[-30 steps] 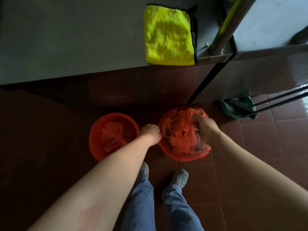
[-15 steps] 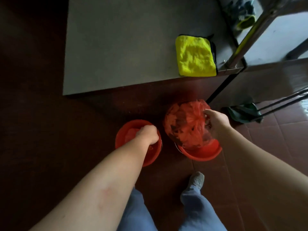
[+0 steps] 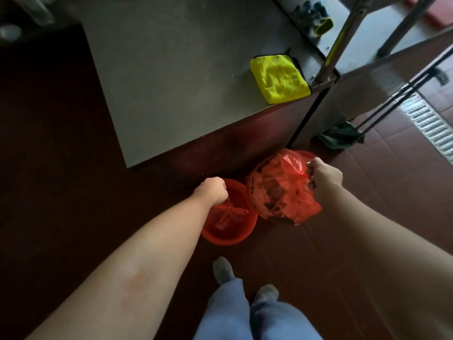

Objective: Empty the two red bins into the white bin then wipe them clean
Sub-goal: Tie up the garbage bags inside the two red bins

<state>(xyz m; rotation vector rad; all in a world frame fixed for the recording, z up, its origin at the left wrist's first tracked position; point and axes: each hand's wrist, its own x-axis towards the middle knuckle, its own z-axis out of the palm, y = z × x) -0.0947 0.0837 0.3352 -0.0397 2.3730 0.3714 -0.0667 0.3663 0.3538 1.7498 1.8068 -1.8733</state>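
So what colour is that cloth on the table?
The cloth is bright yellow, dark-edged; head view.

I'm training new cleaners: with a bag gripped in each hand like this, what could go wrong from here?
1. The right hand grips the full red bag only by its gathered neck; the thin plastic could tear or slip, spilling contents on the floor.
2. The left hand grips the smaller bag sitting in the left red bin; pulling up might drag or tip that bin.
3. No white bin is in view, so the carry may be long.
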